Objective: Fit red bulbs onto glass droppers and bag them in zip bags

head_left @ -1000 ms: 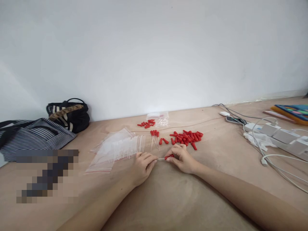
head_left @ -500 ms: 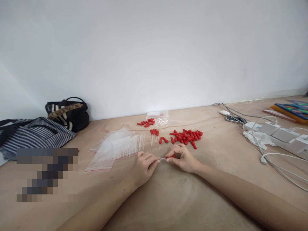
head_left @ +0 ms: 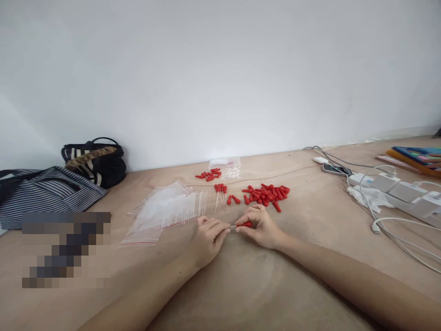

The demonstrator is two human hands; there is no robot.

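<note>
Between the fingers of my left hand [head_left: 211, 235] is pinched a thin glass dropper tube [head_left: 233, 227]. My right hand [head_left: 261, 228] grips a red rubber dropper bulb [head_left: 245, 224] at the tube's right end. How far the tube sits inside the bulb is hidden by the fingertips. Beyond my hands lie several droppers [head_left: 220, 189] with red bulbs on their tubes. Two single bulbs [head_left: 235, 199] rest beside them, left of a pile of red bulbs [head_left: 268, 195]. Left of the droppers, a row of glass tubes [head_left: 186, 207] lies on clear zip bags [head_left: 148, 220].
Farther back are a small group of red bulbs [head_left: 208, 174] and a clear bag with tubes [head_left: 230, 169]. A striped bag [head_left: 55, 197] and a black bag [head_left: 106, 163] stand at left. Chargers on a power strip [head_left: 406, 193] and cables [head_left: 396, 225] occupy the right.
My hands have drawn slightly closer together, and less of the glass tube shows between them. Both hands keep their grip. The view has shifted a little.
</note>
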